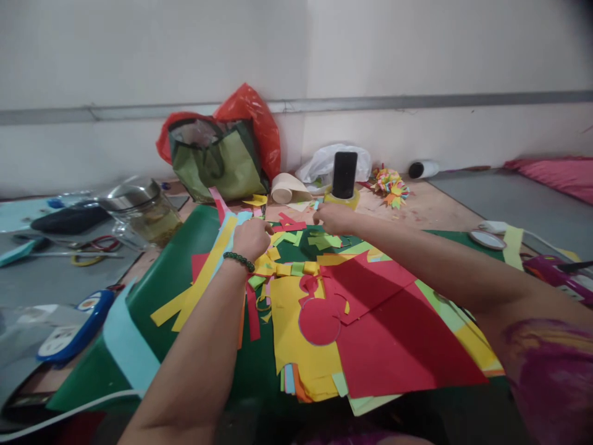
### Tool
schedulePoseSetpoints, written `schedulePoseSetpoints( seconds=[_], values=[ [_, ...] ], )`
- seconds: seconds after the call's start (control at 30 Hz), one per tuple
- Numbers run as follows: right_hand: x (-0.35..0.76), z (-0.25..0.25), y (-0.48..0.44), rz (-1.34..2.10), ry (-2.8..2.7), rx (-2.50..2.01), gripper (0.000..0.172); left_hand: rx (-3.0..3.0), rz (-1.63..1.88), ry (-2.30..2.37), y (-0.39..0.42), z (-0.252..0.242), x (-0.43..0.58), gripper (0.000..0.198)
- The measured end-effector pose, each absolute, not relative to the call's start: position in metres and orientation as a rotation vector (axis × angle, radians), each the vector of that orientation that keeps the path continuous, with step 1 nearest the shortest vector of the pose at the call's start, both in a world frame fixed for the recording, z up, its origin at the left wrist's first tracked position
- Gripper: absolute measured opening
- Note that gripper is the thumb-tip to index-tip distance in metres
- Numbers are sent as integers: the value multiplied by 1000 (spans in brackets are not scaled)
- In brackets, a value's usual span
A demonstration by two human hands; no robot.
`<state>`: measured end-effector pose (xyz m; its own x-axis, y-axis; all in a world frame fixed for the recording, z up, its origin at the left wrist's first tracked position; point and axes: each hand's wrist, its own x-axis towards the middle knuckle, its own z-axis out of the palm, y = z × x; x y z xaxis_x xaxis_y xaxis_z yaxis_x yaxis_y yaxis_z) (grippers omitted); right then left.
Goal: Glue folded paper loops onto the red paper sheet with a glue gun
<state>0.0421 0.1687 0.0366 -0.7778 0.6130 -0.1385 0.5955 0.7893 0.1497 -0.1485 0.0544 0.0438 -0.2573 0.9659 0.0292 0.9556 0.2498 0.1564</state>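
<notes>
My left hand, with a green bead bracelet at the wrist, is over the green mat. Its fingers are curled together beside light blue and yellow paper strips, and what they hold, if anything, is hidden. Farther right, my right hand is closed with fingertips pointing down, just in front of a phone standing in a yellow tape roll. A small light blue bit shows by its fingers; whether it is held I cannot tell. Green paper scraps lie below.
Red sheets and a red paper circle lie on a yellow paper stack. Behind are a green bag and a paper flower ball. A glass jar stands left, near a blue-and-white device.
</notes>
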Motion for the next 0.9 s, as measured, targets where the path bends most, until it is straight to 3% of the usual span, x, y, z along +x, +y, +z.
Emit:
schedulePoseSetpoints(
  seconds=[0.17, 0.3, 0.53, 0.7, 0.9],
  values=[
    [15, 31, 138, 156, 2950, 704, 48, 1797, 198, 2511, 52, 46, -150, 33],
    [6, 24, 129, 228, 2895, 847, 36, 1790, 175, 2526, 52, 42, -155, 33],
    [23, 40, 132, 180, 2871, 743, 31, 1851, 146, 2427, 57, 29, -157, 33],
    [30, 48, 138, 71, 2943, 855, 32, 1840, 353, 2389, 60, 20, -158, 23],
    [37, 45, 153, 64, 3002, 952, 32, 1658, 806, 2276, 65, 26, -178, 36]
  ],
)
